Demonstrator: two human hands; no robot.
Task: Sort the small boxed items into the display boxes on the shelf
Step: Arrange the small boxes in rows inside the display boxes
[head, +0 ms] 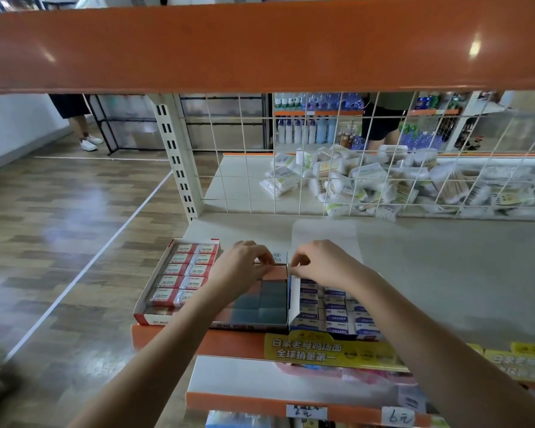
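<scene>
Your left hand (pixel 243 264) & right hand (pixel 318 261) both pinched the middle box's (pixel 260 304) far flap, 12 o'clock end, fingers curled.

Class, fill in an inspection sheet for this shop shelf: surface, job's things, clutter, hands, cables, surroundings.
Surface: pale shelf with orange front edge.
Job's things: three display boxes side by side at the front: red box, middle box of dark and reddish blocks, blue box of erasers.
Clutter: packets piled behind the wire grid.
Hands: left hand and right hand both pinch at the middle box's rear edge.
Cables: nothing seen.
Surroundings: wood floor, bottles beyond, lower shelves with price tags.
</scene>
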